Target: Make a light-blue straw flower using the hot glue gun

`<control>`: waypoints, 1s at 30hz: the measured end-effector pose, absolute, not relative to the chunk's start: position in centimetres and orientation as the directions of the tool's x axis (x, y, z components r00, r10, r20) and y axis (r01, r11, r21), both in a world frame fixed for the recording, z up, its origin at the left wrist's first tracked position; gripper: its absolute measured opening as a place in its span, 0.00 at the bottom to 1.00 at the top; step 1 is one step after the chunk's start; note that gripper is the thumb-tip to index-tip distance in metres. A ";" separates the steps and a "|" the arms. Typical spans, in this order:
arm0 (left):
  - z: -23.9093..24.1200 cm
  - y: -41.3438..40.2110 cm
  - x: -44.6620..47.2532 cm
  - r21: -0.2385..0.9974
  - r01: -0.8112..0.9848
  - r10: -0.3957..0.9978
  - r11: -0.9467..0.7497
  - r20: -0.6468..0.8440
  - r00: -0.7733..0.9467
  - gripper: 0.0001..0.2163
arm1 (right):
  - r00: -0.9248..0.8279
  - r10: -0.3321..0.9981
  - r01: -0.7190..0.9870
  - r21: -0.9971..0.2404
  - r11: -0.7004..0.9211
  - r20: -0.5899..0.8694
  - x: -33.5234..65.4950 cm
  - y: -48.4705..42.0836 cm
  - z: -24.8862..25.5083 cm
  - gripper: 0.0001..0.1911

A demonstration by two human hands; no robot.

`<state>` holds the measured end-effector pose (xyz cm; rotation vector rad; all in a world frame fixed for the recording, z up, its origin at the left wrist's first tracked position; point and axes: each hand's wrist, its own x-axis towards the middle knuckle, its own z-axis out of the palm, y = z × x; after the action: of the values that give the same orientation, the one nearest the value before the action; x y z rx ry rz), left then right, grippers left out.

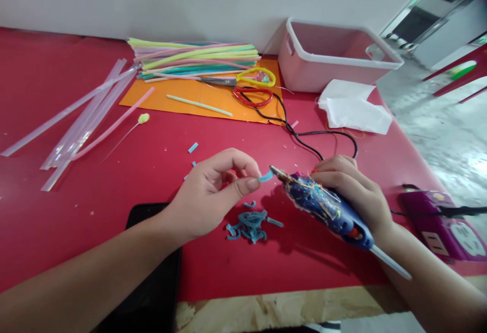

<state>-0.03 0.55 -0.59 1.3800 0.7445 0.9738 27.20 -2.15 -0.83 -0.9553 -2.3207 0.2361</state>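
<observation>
Between thumb and fingertips, my left hand pinches a short curved blue pipe-cleaner piece. My right hand is wrapped round a blue hot glue gun, whose metal tip meets the free end of that piece. A clear glue stick pokes out of the gun's back. Strands of dried glue cover the gun's body. Below the hands lies a small heap of curled blue pieces. Partly behind my left hand are a few straight blue bits on the red table.
Scissors and a bundle of coloured pipe cleaners lie on orange paper. Clear glue sticks are at left, a pink bin and white paper at back right. A purple power strip and a black tablet-like device flank my arms.
</observation>
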 end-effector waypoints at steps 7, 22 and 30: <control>-0.8 0.6 -0.2 0.990 -0.111 0.891 -0.081 0.122 0.438 0.04 | -0.544 0.705 0.593 -0.386 0.707 0.455 27.0 -2.3 -0.7 0.07; -1.0 0.6 -0.1 0.988 -0.145 0.897 -0.052 0.110 0.427 0.03 | -0.463 0.693 0.651 -0.318 0.689 0.553 26.1 -3.0 0.1 0.07; -0.7 0.5 -0.3 0.989 -0.125 0.891 -0.080 0.127 0.435 0.04 | -0.507 0.687 0.647 -0.296 0.702 0.521 26.3 -2.8 -0.4 0.07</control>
<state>-0.29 0.48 -0.74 1.3912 0.7414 0.9846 26.26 -2.83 -0.40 -1.0132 -2.2861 0.0827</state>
